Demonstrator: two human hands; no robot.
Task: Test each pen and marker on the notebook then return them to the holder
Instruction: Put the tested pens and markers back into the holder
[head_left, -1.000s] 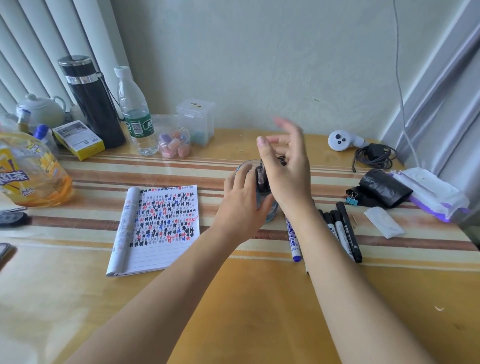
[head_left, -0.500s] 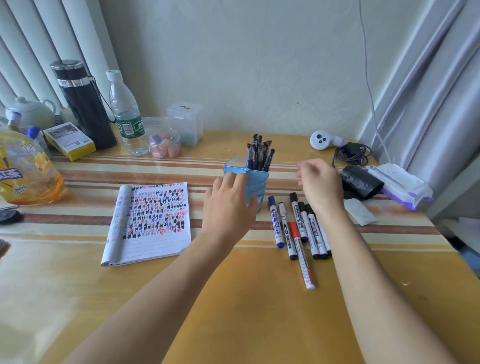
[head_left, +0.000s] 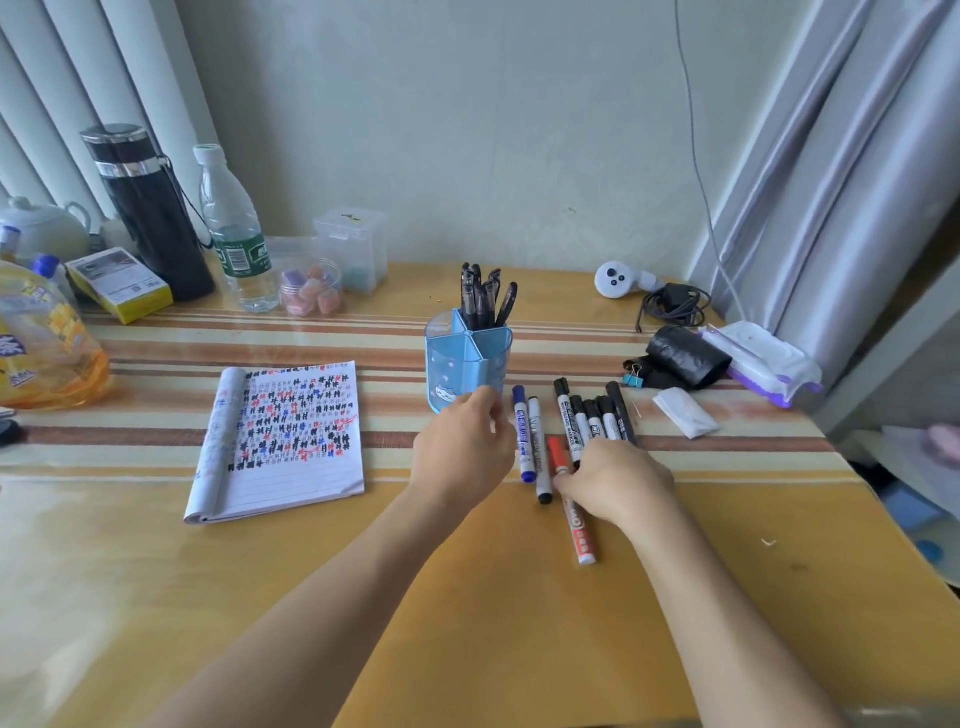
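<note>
Near edge of tabletop (head_left: 467, 613): my two forearms cross it.

Right hand (head_left: 618, 480): back up, right of centre. Fingers bent down over the near ends of the black markers (head_left: 589, 421), thumb side against the red marker (head_left: 581, 525). The red marker lies flat, its middle under my hand. I cannot tell whether the fingers pinch it or only rest on it.

Left hand (head_left: 462, 447): fingers loosely curled, tips blurred, nothing in them. It sits at the foot of the holder (head_left: 465, 358); I cannot tell if it touches.

Between the hands: blue marker (head_left: 522, 439) and white marker (head_left: 539, 452), flat, side by side.

Black markers: a tight row, flat, just right of the red one, caps toward the far edge.

Notebook (head_left: 283, 436): open and flat, left of centre, well apart from my left hand. Upper page is filled with black, red and blue marks.

Holder: blue, upright, mid-table, split into compartments. Pens (head_left: 480, 296) stand in the far compartment.

Right edge: folded tissue (head_left: 685, 418), black bundle (head_left: 680, 356), wipes pack (head_left: 763, 358).

Far edge: flask (head_left: 150, 213), water bottle (head_left: 236, 244), clear box (head_left: 353, 249), white controller (head_left: 618, 279). Oil jug (head_left: 41, 343) at left edge.
</note>
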